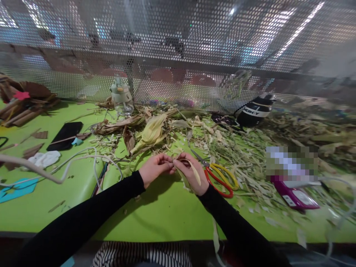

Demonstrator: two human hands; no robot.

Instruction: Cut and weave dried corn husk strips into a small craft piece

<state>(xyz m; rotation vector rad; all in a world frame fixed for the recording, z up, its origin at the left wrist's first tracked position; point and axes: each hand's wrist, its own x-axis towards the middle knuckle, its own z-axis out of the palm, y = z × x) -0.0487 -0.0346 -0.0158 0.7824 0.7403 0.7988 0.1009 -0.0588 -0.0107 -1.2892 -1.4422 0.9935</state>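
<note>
Fingertips of both hands meet over the near middle of the green table. My right hand [193, 174] is closed on a pale strip of corn husk [196, 173], which curls over its back. Thumb and fingers of my left hand [157, 168] are pinched together at the same spot; the bit between them is too small to make out clearly. Just beyond the hands lies a yellowish bundle of corn husk [152, 130]. Scissors [221, 180] with one red and one yellow handle rest right beside my right hand, blades pointing away.
Husk scraps [236, 155] cover the table's right side. A clear bottle [122, 98] and a black bottle [256, 111] stand near the perforated metal screen [178, 48]. At left are a black phone [65, 136] and a white cable [63, 172]; at right, a purple device [294, 194].
</note>
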